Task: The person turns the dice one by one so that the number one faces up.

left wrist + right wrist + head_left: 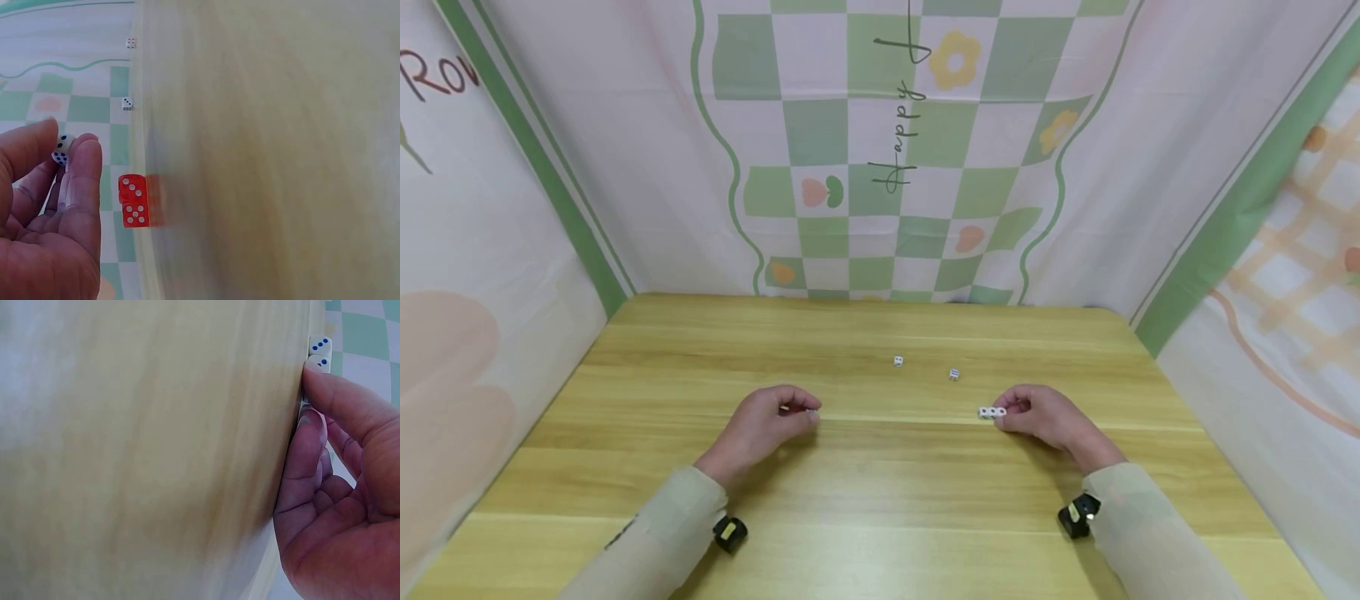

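"What is the left hand [767, 425] holding?"

"It is pinching a single white die [62, 150] between thumb and fingertips, the gap only as narrow as the die; near it, two red dice [135, 212] are sitting side by side on the wooden table [880, 500]."

"And the right hand [1051, 415]?"

"It is gripping a short row of white dice [992, 412] by one end; three spotted faces are showing from above, the far end is poking out past the thumb, and I am not able to tell whether the fingers are hiding more."

"Anything lying free?"

"Yes; a loose white die [898, 361] and a second loose die [954, 374] are resting farther back, apart from each other, between the hands."

"How are these likely to handle?"

"Light, stiff and hardly fragile, I am guessing; the smooth sides are probably slippery, so a single one is asking for a flat pinch on opposite faces; the row is looking trickier, since it may be splitting at the joins unless someone is pressing gently inward from both ends."
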A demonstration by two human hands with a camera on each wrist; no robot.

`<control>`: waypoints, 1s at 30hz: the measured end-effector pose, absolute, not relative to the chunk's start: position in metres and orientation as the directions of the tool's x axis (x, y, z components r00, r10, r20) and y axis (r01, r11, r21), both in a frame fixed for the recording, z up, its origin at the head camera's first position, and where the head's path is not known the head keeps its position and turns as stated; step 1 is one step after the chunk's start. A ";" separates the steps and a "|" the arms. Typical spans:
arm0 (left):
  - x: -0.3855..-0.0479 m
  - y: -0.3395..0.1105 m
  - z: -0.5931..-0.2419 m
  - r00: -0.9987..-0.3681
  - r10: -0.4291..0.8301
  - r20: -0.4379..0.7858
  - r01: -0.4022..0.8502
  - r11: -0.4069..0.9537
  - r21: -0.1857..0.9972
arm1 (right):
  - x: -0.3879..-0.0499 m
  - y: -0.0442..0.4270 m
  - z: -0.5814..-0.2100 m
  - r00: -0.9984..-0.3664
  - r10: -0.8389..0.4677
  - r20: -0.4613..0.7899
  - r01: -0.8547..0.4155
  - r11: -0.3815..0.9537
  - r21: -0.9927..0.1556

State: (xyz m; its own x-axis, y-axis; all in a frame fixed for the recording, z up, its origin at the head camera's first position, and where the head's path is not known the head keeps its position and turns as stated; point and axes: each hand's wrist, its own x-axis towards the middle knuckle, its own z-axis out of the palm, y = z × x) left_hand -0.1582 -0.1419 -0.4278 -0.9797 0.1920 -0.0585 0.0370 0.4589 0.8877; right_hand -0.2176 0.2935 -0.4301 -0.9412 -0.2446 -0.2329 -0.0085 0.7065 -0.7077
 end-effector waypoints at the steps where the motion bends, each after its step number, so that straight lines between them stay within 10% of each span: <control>1: -0.158 -0.142 -0.428 -0.979 0.194 -0.058 0.038 0.457 0.889 | -0.218 0.293 -0.430 -0.941 -0.245 -0.232 -0.010 0.707 -0.707; 30: -0.158 -0.141 -0.430 -0.976 0.209 -0.061 0.046 0.470 0.882 | -0.218 0.293 -0.430 -0.943 -0.249 -0.223 -0.021 0.711 -0.703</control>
